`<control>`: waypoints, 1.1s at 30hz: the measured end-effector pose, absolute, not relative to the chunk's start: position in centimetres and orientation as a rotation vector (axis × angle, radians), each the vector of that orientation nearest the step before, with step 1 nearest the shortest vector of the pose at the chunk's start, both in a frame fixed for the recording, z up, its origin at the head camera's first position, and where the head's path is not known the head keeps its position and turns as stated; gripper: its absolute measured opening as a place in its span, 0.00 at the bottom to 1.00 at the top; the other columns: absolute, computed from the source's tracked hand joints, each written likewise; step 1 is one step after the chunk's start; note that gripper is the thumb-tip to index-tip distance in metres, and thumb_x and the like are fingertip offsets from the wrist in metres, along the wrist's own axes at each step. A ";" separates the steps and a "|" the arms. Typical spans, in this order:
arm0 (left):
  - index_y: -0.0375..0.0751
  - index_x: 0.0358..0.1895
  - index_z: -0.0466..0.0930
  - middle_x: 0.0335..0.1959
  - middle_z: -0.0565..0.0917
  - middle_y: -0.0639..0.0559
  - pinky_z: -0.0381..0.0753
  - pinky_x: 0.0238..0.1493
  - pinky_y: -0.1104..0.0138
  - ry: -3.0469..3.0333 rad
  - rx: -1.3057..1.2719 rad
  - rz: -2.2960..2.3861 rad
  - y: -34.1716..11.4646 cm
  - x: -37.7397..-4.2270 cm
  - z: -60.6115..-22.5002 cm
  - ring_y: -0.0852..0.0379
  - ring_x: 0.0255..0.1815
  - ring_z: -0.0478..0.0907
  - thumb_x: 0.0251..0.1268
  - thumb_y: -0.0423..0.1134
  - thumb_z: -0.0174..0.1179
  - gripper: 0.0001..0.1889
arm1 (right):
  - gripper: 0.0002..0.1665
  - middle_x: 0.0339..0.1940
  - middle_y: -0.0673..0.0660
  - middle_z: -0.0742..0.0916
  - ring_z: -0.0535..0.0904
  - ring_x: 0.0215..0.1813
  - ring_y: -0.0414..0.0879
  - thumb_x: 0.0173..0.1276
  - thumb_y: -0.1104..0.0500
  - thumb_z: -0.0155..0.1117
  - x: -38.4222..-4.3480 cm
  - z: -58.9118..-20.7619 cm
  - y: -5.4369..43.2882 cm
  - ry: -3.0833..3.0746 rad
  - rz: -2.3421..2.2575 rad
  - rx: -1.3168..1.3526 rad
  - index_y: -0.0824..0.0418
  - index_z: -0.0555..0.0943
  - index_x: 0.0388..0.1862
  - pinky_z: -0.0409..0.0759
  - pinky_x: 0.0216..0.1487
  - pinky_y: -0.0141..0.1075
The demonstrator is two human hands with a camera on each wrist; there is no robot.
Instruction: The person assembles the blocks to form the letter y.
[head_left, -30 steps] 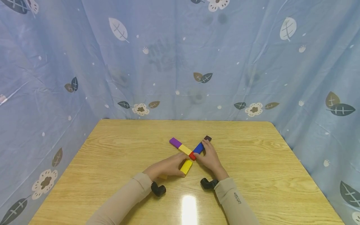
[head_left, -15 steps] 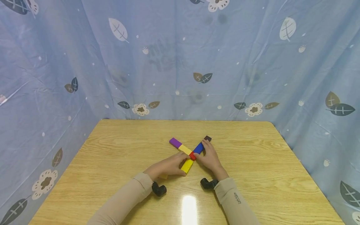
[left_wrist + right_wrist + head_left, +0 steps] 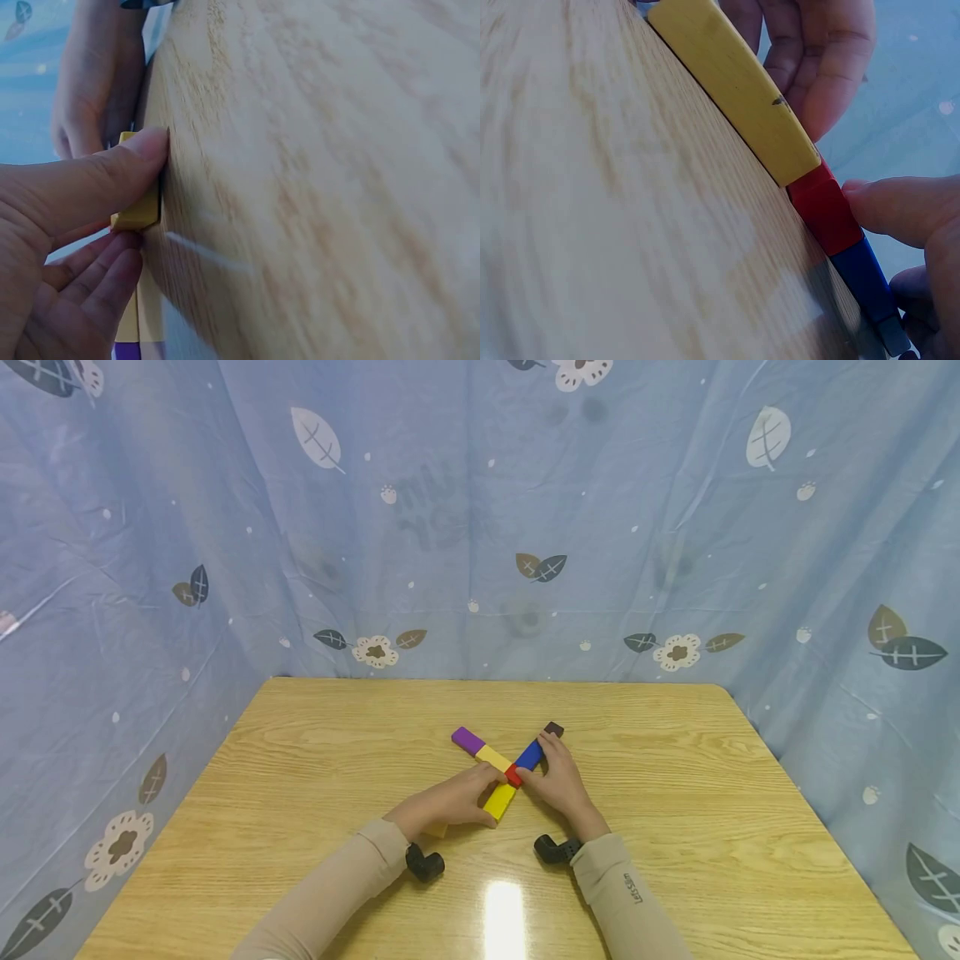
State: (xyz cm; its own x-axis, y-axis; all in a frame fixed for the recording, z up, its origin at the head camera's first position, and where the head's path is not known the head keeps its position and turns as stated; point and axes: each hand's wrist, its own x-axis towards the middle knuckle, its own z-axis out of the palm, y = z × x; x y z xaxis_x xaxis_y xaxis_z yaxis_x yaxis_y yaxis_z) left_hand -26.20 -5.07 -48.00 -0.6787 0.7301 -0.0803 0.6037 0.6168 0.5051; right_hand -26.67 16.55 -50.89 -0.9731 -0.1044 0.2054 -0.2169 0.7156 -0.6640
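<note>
Blocks lie in an X-like figure on the wooden table. My left hand (image 3: 450, 802) pinches a bright yellow block (image 3: 500, 803), thumb at its near end and fingers toward the red block (image 3: 513, 774). In the right wrist view, the yellow block (image 3: 735, 90) meets the red block's end. My right hand (image 3: 561, 781) grips the row's far part: its thumb touches the red block, and its fingers curl by the blue block (image 3: 529, 756). A dark block (image 3: 554, 729) ends that row. A pale yellow block (image 3: 492, 758) and a purple block (image 3: 468, 741) run off to the left.
Under my left wrist, a yellowish piece (image 3: 437, 831) shows, mostly hidden. The wooden table (image 3: 360, 718) ends at a blue patterned curtain (image 3: 450, 527) behind and at the sides. Black wrist cameras (image 3: 425, 864) stick out beneath the sleeves.
My left hand has slid the yellow block slightly up and right, closing the small gap to the red block. The right hand stays where it was.
</note>
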 end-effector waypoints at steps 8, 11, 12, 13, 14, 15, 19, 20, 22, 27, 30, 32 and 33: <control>0.41 0.61 0.69 0.57 0.74 0.50 0.72 0.62 0.63 2.591 1.126 0.622 -5.1 -26.4 -48.1 0.57 0.56 0.71 0.55 0.45 0.68 0.31 | 0.46 0.73 0.65 0.65 0.53 0.75 0.61 0.61 0.47 0.66 -26.6 -50.9 16.5 -2.766 1.099 0.263 0.70 0.62 0.70 0.56 0.72 0.56; 0.41 0.61 0.69 0.57 0.74 0.50 0.72 0.62 0.63 2.593 1.126 0.622 -5.0 -26.5 -48.1 0.57 0.56 0.71 0.56 0.44 0.68 0.30 | 0.45 0.72 0.65 0.65 0.53 0.75 0.61 0.61 0.47 0.66 -26.6 -50.9 16.5 -2.760 1.103 0.267 0.70 0.63 0.69 0.55 0.72 0.57; 0.41 0.61 0.69 0.56 0.74 0.50 0.72 0.61 0.63 2.594 1.126 0.623 -5.0 -26.5 -48.2 0.57 0.56 0.71 0.56 0.45 0.68 0.30 | 0.45 0.72 0.65 0.65 0.53 0.75 0.61 0.61 0.47 0.66 -26.6 -50.9 16.5 -2.758 1.101 0.270 0.71 0.63 0.69 0.55 0.72 0.57; 0.41 0.61 0.69 0.56 0.74 0.50 0.72 0.61 0.63 2.595 1.126 0.625 -5.0 -26.6 -48.2 0.57 0.56 0.71 0.56 0.44 0.68 0.30 | 0.45 0.72 0.65 0.65 0.53 0.75 0.61 0.61 0.47 0.66 -26.6 -50.9 16.5 -2.756 1.102 0.271 0.71 0.63 0.69 0.55 0.72 0.56; 0.41 0.61 0.69 0.56 0.74 0.50 0.72 0.61 0.62 2.596 1.127 0.627 -5.0 -26.6 -48.2 0.57 0.56 0.71 0.56 0.44 0.68 0.30 | 0.45 0.72 0.65 0.65 0.53 0.75 0.61 0.61 0.47 0.66 -26.6 -50.8 16.5 -2.756 1.099 0.272 0.71 0.63 0.69 0.55 0.72 0.56; 0.41 0.61 0.69 0.56 0.74 0.50 0.72 0.61 0.62 2.598 1.128 0.625 -5.0 -26.6 -48.2 0.57 0.56 0.71 0.56 0.44 0.68 0.30 | 0.46 0.72 0.65 0.65 0.53 0.75 0.61 0.61 0.47 0.66 -26.6 -50.8 16.5 -2.757 1.095 0.273 0.71 0.63 0.69 0.55 0.72 0.56; 0.40 0.62 0.68 0.56 0.74 0.49 0.72 0.62 0.62 2.600 1.126 0.621 -5.1 -26.7 -48.3 0.56 0.57 0.71 0.57 0.44 0.67 0.30 | 0.46 0.72 0.65 0.65 0.53 0.75 0.60 0.61 0.47 0.67 -26.6 -50.8 16.6 -2.759 1.088 0.274 0.71 0.63 0.69 0.55 0.72 0.55; 0.40 0.62 0.68 0.57 0.74 0.49 0.72 0.62 0.62 2.601 1.127 0.616 -5.1 -26.7 -48.3 0.56 0.57 0.71 0.57 0.44 0.67 0.30 | 0.46 0.72 0.65 0.65 0.53 0.75 0.60 0.61 0.47 0.66 -26.7 -50.8 16.6 -2.760 1.085 0.276 0.71 0.63 0.69 0.55 0.72 0.55; 0.40 0.63 0.68 0.57 0.74 0.49 0.71 0.62 0.62 2.600 1.122 0.613 -5.2 -26.7 -48.3 0.55 0.58 0.71 0.57 0.44 0.67 0.31 | 0.46 0.72 0.65 0.65 0.53 0.75 0.61 0.61 0.47 0.66 -26.7 -50.8 16.5 -2.760 1.089 0.278 0.71 0.62 0.69 0.55 0.72 0.55; 0.41 0.63 0.67 0.58 0.73 0.49 0.72 0.62 0.63 2.602 1.107 0.603 -5.2 -26.6 -48.1 0.56 0.57 0.71 0.58 0.44 0.67 0.31 | 0.46 0.73 0.65 0.65 0.52 0.75 0.60 0.61 0.47 0.67 -26.6 -50.7 16.6 -2.759 1.095 0.276 0.71 0.62 0.69 0.54 0.72 0.56; 0.41 0.63 0.67 0.58 0.73 0.49 0.72 0.62 0.63 2.605 1.103 0.599 -5.1 -26.6 -48.0 0.57 0.56 0.71 0.58 0.44 0.67 0.31 | 0.46 0.73 0.65 0.65 0.52 0.75 0.60 0.61 0.47 0.67 -26.6 -50.6 16.6 -2.760 1.096 0.273 0.71 0.62 0.69 0.54 0.72 0.56; 0.41 0.63 0.67 0.57 0.73 0.49 0.72 0.61 0.63 2.605 1.099 0.602 -5.1 -26.6 -48.0 0.57 0.56 0.71 0.57 0.44 0.67 0.31 | 0.46 0.73 0.65 0.65 0.53 0.75 0.61 0.61 0.48 0.67 -26.6 -50.7 16.6 -2.762 1.093 0.273 0.71 0.62 0.69 0.55 0.72 0.56; 0.41 0.63 0.67 0.57 0.73 0.49 0.72 0.61 0.63 2.604 1.099 0.602 -5.1 -26.6 -48.0 0.57 0.56 0.71 0.58 0.44 0.67 0.31 | 0.46 0.73 0.65 0.65 0.53 0.75 0.61 0.61 0.48 0.67 -26.6 -50.7 16.5 -2.762 1.095 0.272 0.71 0.62 0.69 0.55 0.72 0.56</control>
State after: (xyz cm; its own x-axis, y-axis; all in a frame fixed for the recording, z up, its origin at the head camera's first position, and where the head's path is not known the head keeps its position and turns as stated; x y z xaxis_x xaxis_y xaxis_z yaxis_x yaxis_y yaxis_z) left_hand -26.55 -5.11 -48.03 -0.6840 0.7263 -0.0685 0.6225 0.6301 0.4643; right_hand -26.62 16.54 -50.67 -0.9711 -0.1100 0.2118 -0.2252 0.7160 -0.6608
